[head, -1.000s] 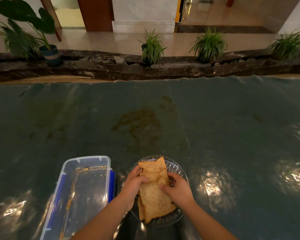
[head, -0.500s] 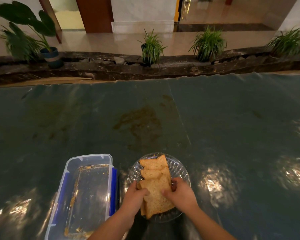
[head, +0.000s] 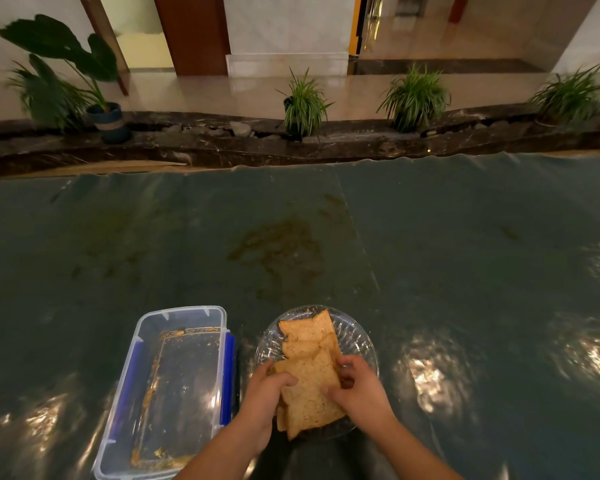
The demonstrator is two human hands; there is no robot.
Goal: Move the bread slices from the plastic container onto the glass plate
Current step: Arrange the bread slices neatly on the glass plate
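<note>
Both hands [head: 269, 398] curled around bread slices [head: 310, 386]

Both bare forearms rise from the bottom edge of the frame, converging toward the lower centre. The left hand [head: 265, 398] sits just left of centre, fingers curled inward and thumb pointing right, pinching from the left. The right hand [head: 359, 389] mirrors it just to the right, knuckles up, fingers bent, thumb angled left. The hands are close but apart.
</note>
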